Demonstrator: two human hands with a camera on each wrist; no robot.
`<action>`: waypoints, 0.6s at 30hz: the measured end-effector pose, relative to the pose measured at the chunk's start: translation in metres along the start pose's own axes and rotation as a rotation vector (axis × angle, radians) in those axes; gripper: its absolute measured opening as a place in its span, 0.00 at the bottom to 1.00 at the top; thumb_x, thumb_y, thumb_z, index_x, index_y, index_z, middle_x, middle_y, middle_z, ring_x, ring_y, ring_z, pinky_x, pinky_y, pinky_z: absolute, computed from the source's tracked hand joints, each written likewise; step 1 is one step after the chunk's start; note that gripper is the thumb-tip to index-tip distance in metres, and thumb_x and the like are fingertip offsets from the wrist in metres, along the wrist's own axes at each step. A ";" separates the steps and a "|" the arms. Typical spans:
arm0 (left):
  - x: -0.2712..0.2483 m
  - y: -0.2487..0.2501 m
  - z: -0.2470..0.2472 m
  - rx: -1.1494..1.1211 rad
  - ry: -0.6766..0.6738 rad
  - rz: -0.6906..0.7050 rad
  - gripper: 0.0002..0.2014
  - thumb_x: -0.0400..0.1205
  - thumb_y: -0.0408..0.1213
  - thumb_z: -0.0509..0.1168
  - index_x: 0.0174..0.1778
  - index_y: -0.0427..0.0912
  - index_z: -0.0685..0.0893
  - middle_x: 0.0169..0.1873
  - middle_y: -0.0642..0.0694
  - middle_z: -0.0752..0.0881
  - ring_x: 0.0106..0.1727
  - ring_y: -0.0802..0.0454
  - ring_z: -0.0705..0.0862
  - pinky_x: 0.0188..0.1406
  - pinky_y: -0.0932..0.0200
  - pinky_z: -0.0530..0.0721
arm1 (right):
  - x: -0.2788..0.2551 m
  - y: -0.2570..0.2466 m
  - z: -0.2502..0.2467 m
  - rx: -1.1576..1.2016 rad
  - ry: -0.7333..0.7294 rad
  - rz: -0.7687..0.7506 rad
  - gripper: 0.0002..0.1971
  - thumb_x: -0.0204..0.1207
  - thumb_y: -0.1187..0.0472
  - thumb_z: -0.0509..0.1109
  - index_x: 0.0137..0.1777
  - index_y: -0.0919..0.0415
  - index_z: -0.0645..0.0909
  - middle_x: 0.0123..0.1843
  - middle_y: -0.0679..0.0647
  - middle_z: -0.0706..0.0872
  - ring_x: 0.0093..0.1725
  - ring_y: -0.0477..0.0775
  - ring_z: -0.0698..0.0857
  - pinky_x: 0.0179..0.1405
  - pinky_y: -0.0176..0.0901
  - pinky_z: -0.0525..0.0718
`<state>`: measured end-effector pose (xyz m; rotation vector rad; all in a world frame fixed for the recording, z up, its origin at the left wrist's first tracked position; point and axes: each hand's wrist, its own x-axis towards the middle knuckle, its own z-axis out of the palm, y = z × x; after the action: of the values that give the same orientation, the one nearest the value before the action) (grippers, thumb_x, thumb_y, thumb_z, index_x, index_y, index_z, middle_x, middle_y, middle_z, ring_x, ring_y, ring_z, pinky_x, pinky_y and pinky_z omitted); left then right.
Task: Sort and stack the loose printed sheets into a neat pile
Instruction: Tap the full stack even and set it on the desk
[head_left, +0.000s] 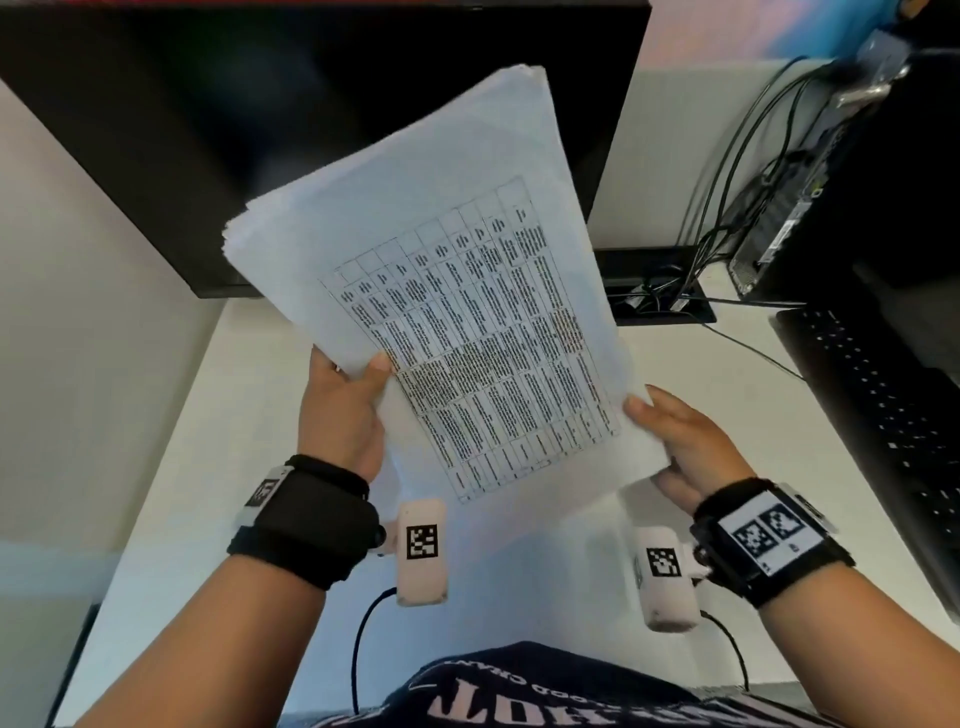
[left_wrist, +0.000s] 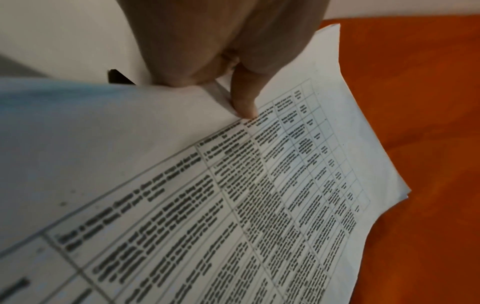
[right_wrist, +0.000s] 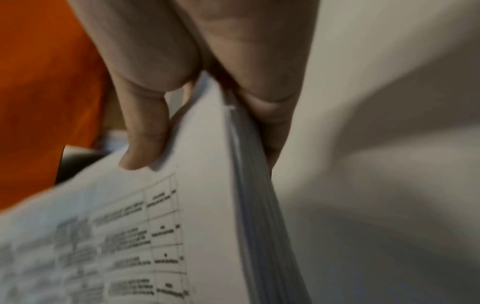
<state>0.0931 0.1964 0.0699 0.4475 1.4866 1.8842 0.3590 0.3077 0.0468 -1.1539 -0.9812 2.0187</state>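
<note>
A thick stack of white printed sheets (head_left: 441, 291) is held up above the white desk (head_left: 218, 415), tilted to the left; its top sheet carries a printed table. My left hand (head_left: 348, 400) grips the stack's left edge, thumb on top. My right hand (head_left: 675, 436) grips the lower right corner, thumb on top and fingers beneath. In the left wrist view the thumb (left_wrist: 244, 102) presses on the stack of sheets (left_wrist: 259, 185). The right wrist view shows the stack's edge (right_wrist: 249, 185) pinched between thumb (right_wrist: 145, 144) and fingers. The far edges of the sheets are slightly fanned.
A dark monitor (head_left: 260, 130) stands behind the stack. A black keyboard (head_left: 883, 415) lies at the right, with a computer case (head_left: 831, 182) and cables (head_left: 727, 156) behind it. A cable slot (head_left: 660, 296) is cut into the desk. Partition walls close the left side.
</note>
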 end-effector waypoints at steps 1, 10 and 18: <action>0.003 0.000 -0.002 -0.040 0.010 -0.031 0.21 0.84 0.22 0.58 0.68 0.49 0.73 0.54 0.53 0.84 0.52 0.56 0.84 0.55 0.57 0.84 | 0.001 0.002 0.000 0.118 -0.019 0.006 0.31 0.59 0.56 0.82 0.64 0.63 0.82 0.62 0.65 0.86 0.56 0.59 0.88 0.51 0.50 0.89; -0.002 -0.020 -0.008 -0.008 0.025 -0.167 0.20 0.86 0.29 0.60 0.74 0.32 0.71 0.60 0.43 0.84 0.61 0.45 0.83 0.50 0.59 0.88 | -0.001 0.003 0.040 0.139 -0.005 -0.073 0.20 0.76 0.66 0.67 0.69 0.66 0.77 0.58 0.63 0.88 0.60 0.62 0.87 0.49 0.52 0.89; 0.039 0.006 -0.082 0.411 -0.160 -0.130 0.18 0.69 0.27 0.76 0.54 0.44 0.87 0.46 0.47 0.93 0.43 0.51 0.91 0.37 0.62 0.88 | 0.011 -0.020 0.002 -0.048 0.004 -0.173 0.21 0.68 0.71 0.68 0.64 0.64 0.80 0.59 0.61 0.88 0.62 0.62 0.86 0.59 0.57 0.85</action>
<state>0.0111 0.1641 0.0460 0.6559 1.7497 1.4065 0.3555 0.3269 0.0589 -1.0590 -1.0941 1.8648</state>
